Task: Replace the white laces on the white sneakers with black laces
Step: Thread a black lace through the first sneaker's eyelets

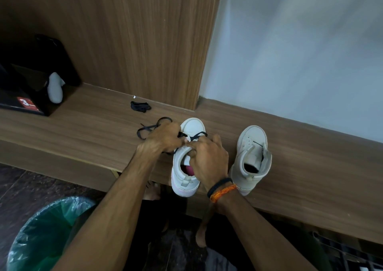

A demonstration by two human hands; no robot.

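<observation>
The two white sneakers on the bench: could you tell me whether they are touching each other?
Apart. The head view shows a strip of bare wooden bench between the left sneaker and the right sneaker along their whole length.

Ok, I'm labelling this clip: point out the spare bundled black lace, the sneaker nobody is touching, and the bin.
bundled black lace (pixel 140 106), head view, middle of the coil
untouched sneaker (pixel 253 136), head view, toe cap
bin (pixel 31 227), head view, rim with liner

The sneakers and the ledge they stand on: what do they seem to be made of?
The left sneaker and right sneaker look like smooth white leather or a synthetic imitation, going by the matte, faintly creased uppers; which one is unclear. The ledge looks like wood-grain laminate or veneer, with straight printed-looking grain and a flat satin surface.
</observation>
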